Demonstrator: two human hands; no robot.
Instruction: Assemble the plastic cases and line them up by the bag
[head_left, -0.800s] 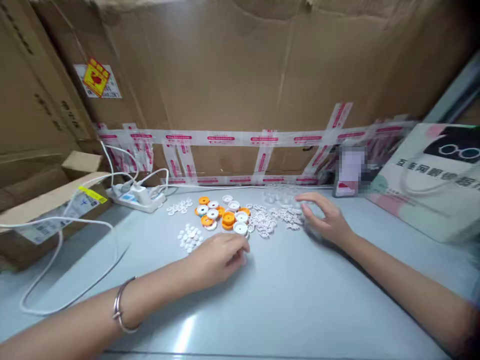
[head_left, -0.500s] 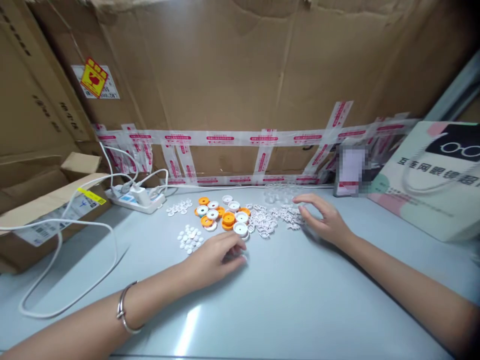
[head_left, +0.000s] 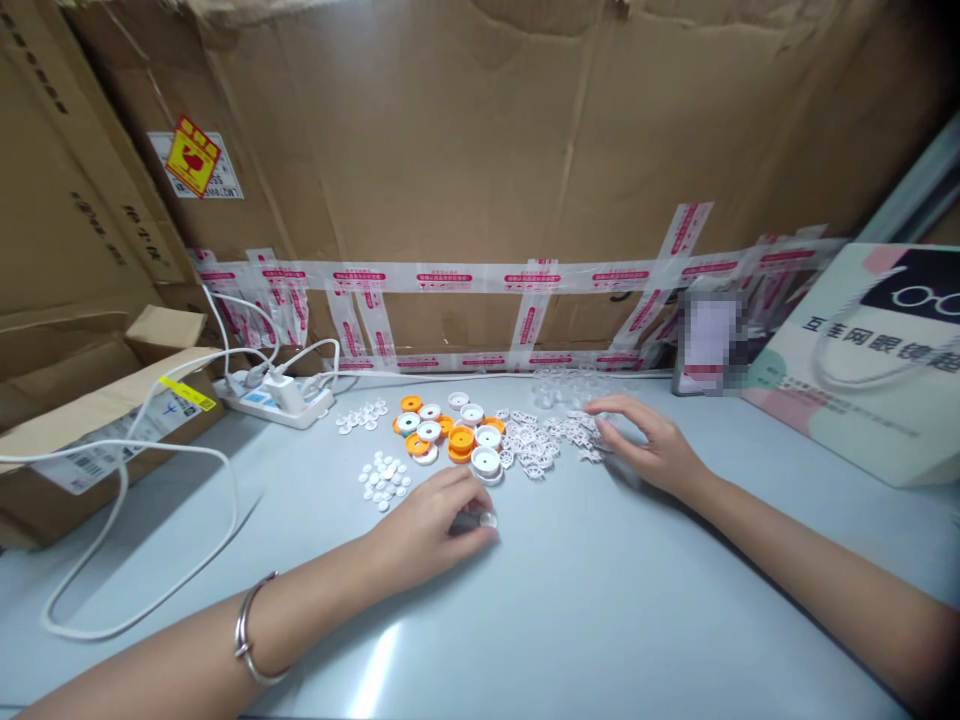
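Observation:
My left hand (head_left: pixel 442 520) rests low over the table, its fingers curled around a small clear round piece (head_left: pixel 488 520) that shows at the thumb and fingertips. Just beyond it lie orange and white yo-yo-like round shells (head_left: pixel 460 440). My right hand (head_left: pixel 649 440) is at the right edge of a heap of small white openwork pieces (head_left: pixel 532 443), thumb and forefinger apart. Its fingertips are beside or on these pieces; I cannot tell whether they touch. Behind this heap sit several transparent rings (head_left: pixel 566 385). Small white discs (head_left: pixel 384 480) lie left of the shells.
More small white parts (head_left: pixel 361 416) lie at the back left near a power strip (head_left: pixel 289 405). A white cable (head_left: pixel 232 490) loops over the table's left side beside an open cardboard box (head_left: pixel 112 420). A phone (head_left: pixel 701 345) and a paper bag (head_left: pixel 862 370) stand at right.
The clear piece in my left hand shows more plainly now. The whole view has shifted slightly; both hands stay almost in place.

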